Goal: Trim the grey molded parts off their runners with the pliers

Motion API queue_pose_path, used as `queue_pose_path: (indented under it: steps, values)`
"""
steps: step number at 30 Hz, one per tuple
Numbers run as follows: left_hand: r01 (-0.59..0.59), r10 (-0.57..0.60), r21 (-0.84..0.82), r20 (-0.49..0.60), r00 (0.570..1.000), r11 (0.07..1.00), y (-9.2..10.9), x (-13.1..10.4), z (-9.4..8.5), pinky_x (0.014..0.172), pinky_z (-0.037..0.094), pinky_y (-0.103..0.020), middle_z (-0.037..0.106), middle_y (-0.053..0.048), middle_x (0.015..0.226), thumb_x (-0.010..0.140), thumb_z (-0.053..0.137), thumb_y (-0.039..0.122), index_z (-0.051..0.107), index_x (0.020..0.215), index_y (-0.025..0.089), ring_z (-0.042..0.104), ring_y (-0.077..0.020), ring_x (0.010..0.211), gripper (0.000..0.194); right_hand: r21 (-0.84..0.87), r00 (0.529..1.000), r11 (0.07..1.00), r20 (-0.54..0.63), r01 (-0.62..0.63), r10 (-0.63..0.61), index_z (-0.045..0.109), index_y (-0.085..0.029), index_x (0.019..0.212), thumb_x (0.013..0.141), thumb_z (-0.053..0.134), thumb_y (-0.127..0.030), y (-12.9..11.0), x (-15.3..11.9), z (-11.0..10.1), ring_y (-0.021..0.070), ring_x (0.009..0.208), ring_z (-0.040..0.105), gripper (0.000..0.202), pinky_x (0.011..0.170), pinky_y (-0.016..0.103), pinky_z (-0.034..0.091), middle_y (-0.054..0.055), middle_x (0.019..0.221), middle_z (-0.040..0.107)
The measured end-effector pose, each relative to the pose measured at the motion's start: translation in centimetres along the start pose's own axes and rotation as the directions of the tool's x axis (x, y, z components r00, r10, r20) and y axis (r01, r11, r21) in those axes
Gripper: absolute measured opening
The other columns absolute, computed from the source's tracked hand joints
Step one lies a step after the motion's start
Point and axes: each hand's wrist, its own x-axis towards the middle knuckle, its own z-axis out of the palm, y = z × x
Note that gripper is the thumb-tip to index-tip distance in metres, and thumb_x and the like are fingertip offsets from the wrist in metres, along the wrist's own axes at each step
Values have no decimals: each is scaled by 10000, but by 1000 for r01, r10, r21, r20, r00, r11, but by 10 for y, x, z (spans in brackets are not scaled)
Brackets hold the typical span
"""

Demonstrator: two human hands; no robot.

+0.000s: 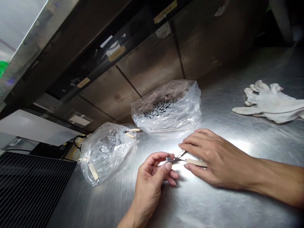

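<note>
Cream strip: rests against the left bag, near its front; one tug on the film could make it slide.
Left bag: clear, rumpled, on the bench; a knock could shift the grey bits inside.
Second pliers: at that bag's right edge; the handles jut out, so a stray wrist could catch them.
Left hand: thumb and forefinger pinch the grey piece; a loose pinch on something so small could let it drop.
Back bag: beyond the hands, heaped with grey bits; a dropped piece could bounce that way and be hard to pick out.
Pliers: tip meets or nearly meets the piece, too small to tell which; a slip could nip the nearby fingertips.
Right hand: fingers spread over the handles, holding the pliers; uneven pressure could twist the tip.
Glove: lies well apart, so bare skin lacks its protection.
</note>
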Motion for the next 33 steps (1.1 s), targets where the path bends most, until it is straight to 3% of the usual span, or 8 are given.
queue_pose_path:
  steps: [8,13,20,26,33]
  values:
    - [-4,4,28,5,1000,1000,0,1,3,587,561,-231,721,-68,1096,865,747,269,680,1018,175,695,-125,670,191,13,1000,1000,20,9,-9,675,-165,1140,886,643,-281,-2,-1,-1,249,992,568,281,1016,479,353,68,1033,647]
    - [-37,43,111,-51,998,993,0,-2,6,625,560,-225,752,-60,963,839,770,255,708,985,165,689,-125,675,183,7,1000,1000,22,12,-12,672,-169,1144,875,655,-273,-2,-1,-1,249,998,584,289,1026,485,354,67,1029,654]
    - [-31,37,154,-37,999,988,-1,-4,7,618,556,-228,750,-54,789,846,756,274,708,1006,152,694,-147,662,207,6,1000,1000,19,11,-11,663,-177,1174,866,664,-273,-1,-1,0,245,1005,609,322,1075,505,331,64,1037,663]
    - [-8,13,146,-32,999,989,-3,-6,7,581,555,-237,766,-95,992,852,752,298,693,1018,161,705,-149,656,223,8,999,1000,35,4,-4,664,-172,1161,871,656,-270,-1,-1,-1,237,1010,599,306,1097,509,311,64,1042,652]
    - [6,-3,91,-35,999,996,-1,-5,10,536,540,-214,757,-92,1001,823,779,291,678,978,154,713,-146,622,230,0,1000,1000,15,15,-15,666,-173,1165,873,650,-264,-1,0,-1,245,997,616,306,1089,522,329,70,1035,665]
